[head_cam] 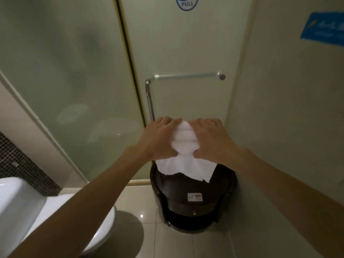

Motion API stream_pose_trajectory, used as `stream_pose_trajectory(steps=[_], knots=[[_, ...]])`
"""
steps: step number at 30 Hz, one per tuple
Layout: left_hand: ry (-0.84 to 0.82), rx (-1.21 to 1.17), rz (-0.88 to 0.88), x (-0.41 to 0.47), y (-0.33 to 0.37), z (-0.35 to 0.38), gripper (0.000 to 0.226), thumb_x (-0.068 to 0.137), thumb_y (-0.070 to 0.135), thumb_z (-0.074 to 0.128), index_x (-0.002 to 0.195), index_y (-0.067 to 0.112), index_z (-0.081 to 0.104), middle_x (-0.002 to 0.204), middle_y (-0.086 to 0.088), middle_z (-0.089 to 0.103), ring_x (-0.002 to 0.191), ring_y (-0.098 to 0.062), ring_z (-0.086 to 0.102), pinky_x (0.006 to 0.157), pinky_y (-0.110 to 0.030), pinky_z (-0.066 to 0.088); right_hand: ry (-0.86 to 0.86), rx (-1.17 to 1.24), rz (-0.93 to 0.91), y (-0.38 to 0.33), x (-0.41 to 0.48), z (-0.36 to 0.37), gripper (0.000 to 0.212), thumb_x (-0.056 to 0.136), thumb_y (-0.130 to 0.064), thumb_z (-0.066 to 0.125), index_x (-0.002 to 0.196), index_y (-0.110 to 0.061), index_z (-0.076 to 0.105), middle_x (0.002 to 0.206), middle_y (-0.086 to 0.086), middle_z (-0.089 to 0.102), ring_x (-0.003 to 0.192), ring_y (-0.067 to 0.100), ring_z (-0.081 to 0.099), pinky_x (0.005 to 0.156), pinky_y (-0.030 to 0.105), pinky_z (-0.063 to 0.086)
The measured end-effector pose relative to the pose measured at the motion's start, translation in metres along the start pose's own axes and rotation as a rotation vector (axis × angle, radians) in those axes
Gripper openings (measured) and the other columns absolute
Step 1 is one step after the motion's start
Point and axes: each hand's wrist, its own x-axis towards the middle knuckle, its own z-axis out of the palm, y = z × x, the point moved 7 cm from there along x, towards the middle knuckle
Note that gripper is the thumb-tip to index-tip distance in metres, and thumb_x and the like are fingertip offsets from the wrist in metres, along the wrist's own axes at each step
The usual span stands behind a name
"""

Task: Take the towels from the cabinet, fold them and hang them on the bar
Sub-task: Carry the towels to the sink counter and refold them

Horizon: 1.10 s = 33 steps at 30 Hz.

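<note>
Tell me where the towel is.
Head view, centre: the towel is gripped between left hand and right hand, above the dark bin, below the bar.

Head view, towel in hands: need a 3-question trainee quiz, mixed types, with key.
1. True or false: the horizontal bar on the glass door holds no towel.
2. What stands on the floor just below the white towel? A) a sink B) a dark round bin C) a chair
3. Which grips the white towel: the left hand, the right hand, or both?
Key: 1 true; 2 B; 3 both.
</note>
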Motion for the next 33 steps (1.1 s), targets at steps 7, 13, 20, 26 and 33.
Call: stream_pose_trajectory(steps=[7, 13, 20, 26, 33], knots=[[-0.019, -0.053, -0.022, -0.057, 0.018, -0.025, 0.097, 0.055, 0.038, 0.079, 0.142, 0.021, 0.04, 0.132, -0.003, 0.051, 0.118, -0.025, 0.047, 0.096, -0.036, 0.038, -0.093, 0.174, 0.002, -0.03, -0.04, -0.016, 0.089, 0.062, -0.05, 0.07, 0.138, -0.023, 0.032, 0.128, -0.001, 0.047, 0.117, 0.023, 0.045, 0.099, 0.042, 0.026], [-0.025, -0.056, -0.024, -0.084, 0.026, -0.02, 0.098, 0.053, 0.038, 0.08, 0.142, 0.02, 0.041, 0.129, -0.003, 0.053, 0.114, -0.024, 0.049, 0.092, -0.032, 0.037, -0.104, 0.255, -0.01, -0.044, -0.063, -0.013, 0.088, 0.063, -0.046, 0.072, 0.138, -0.022, 0.033, 0.128, 0.0, 0.048, 0.115, 0.023, 0.045, 0.099, 0.04, 0.028], [-0.037, -0.065, -0.041, -0.089, 0.022, -0.012, 0.096, 0.053, 0.038, 0.079, 0.14, 0.016, 0.043, 0.128, -0.006, 0.054, 0.111, -0.026, 0.051, 0.091, -0.035, 0.04, -0.125, 0.265, -0.059, -0.048, -0.059, -0.002, 0.085, 0.066, -0.048, 0.071, 0.138, -0.021, 0.033, 0.13, 0.0, 0.047, 0.117, 0.021, 0.044, 0.101, 0.039, 0.028], [-0.052, -0.04, -0.126, -0.085, -0.001, 0.0, 0.096, 0.056, 0.038, 0.082, 0.14, 0.015, 0.043, 0.131, -0.008, 0.053, 0.115, -0.028, 0.05, 0.093, -0.039, 0.041, -0.175, 0.296, -0.139, -0.055, -0.033, 0.014, 0.086, 0.069, -0.045, 0.073, 0.14, -0.018, 0.032, 0.131, 0.003, 0.047, 0.119, 0.023, 0.044, 0.106, 0.041, 0.027], [-0.14, 0.004, -0.251, -0.088, -0.048, 0.028, 0.096, 0.059, 0.04, 0.075, 0.144, 0.017, 0.035, 0.135, -0.006, 0.047, 0.117, -0.026, 0.045, 0.095, -0.035, 0.037, -0.238, 0.323, -0.262, -0.079, 0.015, 0.052, 0.088, 0.068, -0.045, 0.073, 0.14, -0.018, 0.031, 0.133, 0.003, 0.046, 0.12, 0.022, 0.044, 0.108, 0.039, 0.025]])
